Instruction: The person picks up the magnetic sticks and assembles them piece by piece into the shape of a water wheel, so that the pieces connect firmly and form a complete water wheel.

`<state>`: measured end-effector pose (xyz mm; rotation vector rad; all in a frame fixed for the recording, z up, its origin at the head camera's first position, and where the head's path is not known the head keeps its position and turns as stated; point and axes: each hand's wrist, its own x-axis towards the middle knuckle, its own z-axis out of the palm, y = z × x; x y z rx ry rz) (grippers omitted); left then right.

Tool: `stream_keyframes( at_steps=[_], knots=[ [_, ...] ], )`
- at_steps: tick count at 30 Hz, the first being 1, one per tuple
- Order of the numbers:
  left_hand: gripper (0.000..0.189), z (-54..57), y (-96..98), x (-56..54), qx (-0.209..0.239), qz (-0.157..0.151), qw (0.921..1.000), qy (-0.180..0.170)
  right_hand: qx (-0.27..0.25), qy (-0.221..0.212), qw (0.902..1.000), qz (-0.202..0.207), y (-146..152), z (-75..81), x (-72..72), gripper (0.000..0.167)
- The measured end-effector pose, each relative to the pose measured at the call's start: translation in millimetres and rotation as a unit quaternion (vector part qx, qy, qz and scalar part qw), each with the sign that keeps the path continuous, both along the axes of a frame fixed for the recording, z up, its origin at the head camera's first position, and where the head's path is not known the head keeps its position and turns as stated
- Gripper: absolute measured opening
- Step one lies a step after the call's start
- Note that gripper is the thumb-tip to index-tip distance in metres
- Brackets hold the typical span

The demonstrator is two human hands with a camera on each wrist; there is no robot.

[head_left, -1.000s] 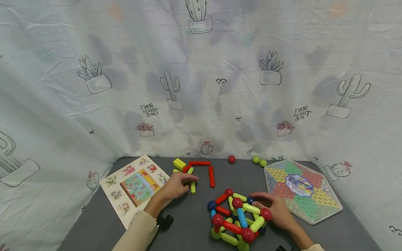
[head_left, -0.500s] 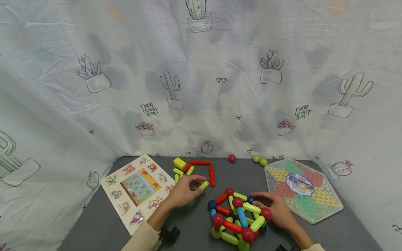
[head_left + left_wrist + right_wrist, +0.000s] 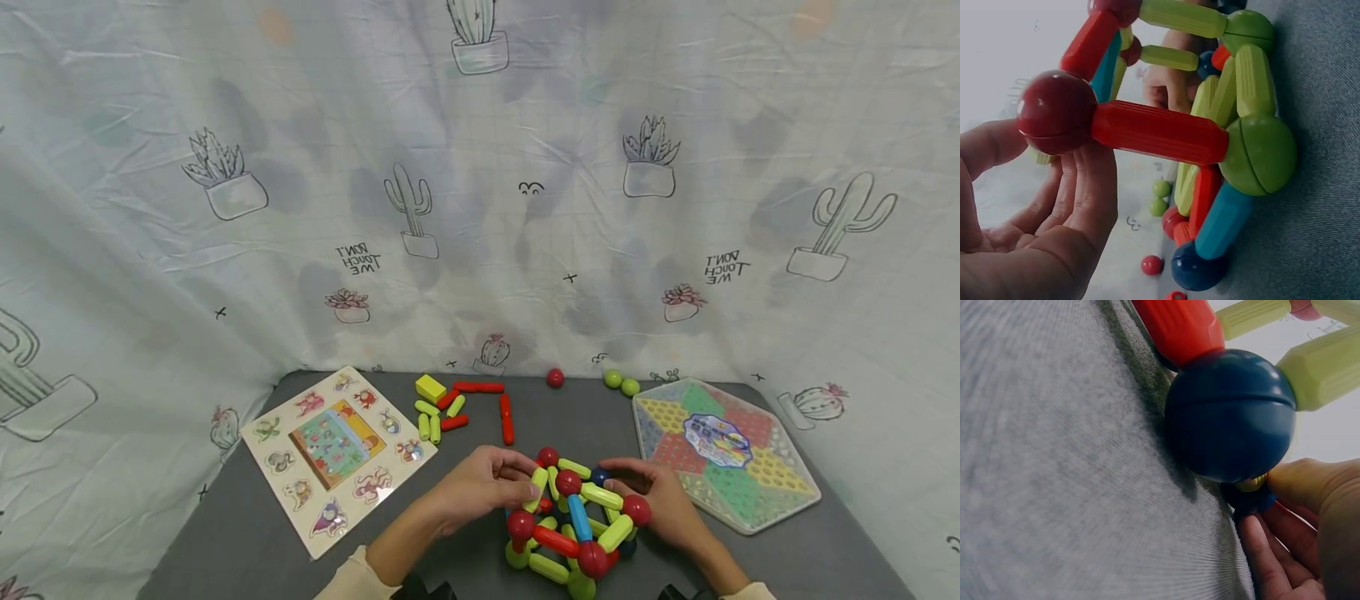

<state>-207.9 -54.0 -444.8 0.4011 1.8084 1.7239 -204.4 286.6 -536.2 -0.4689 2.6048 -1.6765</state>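
Note:
In the head view, my left hand (image 3: 480, 493) pinches a yellow-green magnetic stick (image 3: 537, 490), tilted over the left side of a magnetic stick-and-ball frame (image 3: 578, 518). This frame joins red, blue and yellow-green sticks with red, dark blue and green balls. The left wrist view shows a red ball (image 3: 1057, 112) in front of the fingers, hiding most of the held stick. On the right side, my right hand (image 3: 660, 502) holds the frame low down; in the right wrist view its thumb and fingers are around a yellowish stick and dark blue ball (image 3: 1250, 499), partly hidden by a nearer dark blue ball (image 3: 1230, 415).
Loose red sticks (image 3: 478, 387) and yellow-green sticks (image 3: 435, 429) lie behind the left hand beside a yellow block (image 3: 431, 388). A red ball (image 3: 555, 378) and two green balls (image 3: 612, 379) sit at the back. A picture puzzle board (image 3: 300, 450) lies left, a hexagonal game board (image 3: 738, 475) right.
My left hand has lifted a yellow-green stick from the loose pile and carried it right and nearer, to the frame. The right hand and the frame look nearly unmoved.

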Motion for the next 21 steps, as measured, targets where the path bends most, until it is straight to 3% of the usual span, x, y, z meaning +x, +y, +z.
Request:
stream_keyframes(
  at_steps=[11, 16, 21],
  knots=[
    [0.026, -5.3, 11.6, -1.8, -0.070, -0.041, 0.9965, 0.022, -0.005, 0.013, 0.9999, 0.006, 0.2, -1.9, 0.8, 0.030],
    [0.027, -8.5, 12.1, -1.8, -0.074, -0.040, 0.9963, 0.022, -0.007, 0.010, 0.9999, 0.000, -1.2, -1.4, 1.6, 0.030],
    [0.033, -20.0, 3.5, -4.6, -0.048, -0.030, 0.9981, 0.023, -0.005, 0.020, 0.9994, -0.027, -3.9, -1.5, 5.0, 0.030]
  ],
)
